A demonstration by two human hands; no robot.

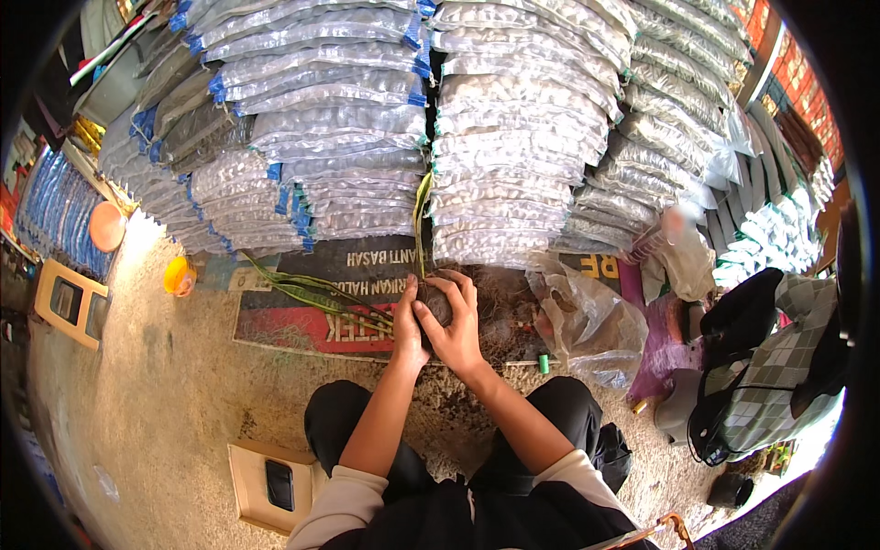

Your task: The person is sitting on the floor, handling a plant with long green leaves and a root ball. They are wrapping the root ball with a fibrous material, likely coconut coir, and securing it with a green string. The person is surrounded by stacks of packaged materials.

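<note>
Between my two hands sits a dark round ball (437, 302), brown and earthy in look. My left hand (408, 325) cups its left side with the fingers pointing away from me. My right hand (454, 325) wraps over the right side, fingers curved across the top. Long striped green-and-yellow leaves (316, 298) spread leftward from near my left hand. Another upright leaf (422, 215) rises just beyond the ball. Whether these leaves join the ball is hidden by my hands. Loose brown root-like fibres (504, 307) lie right of my hands on a dark printed sheet (266, 312).
Tall stacks of filled clear bags (518, 137) stand behind the sheet. A crumpled plastic bag (596, 325) and small green cylinder (544, 364) lie to the right. Another person (678, 257) is beyond. Left are an orange-yellow cup (180, 275) and a cardboard box (252, 472) holding a dark device.
</note>
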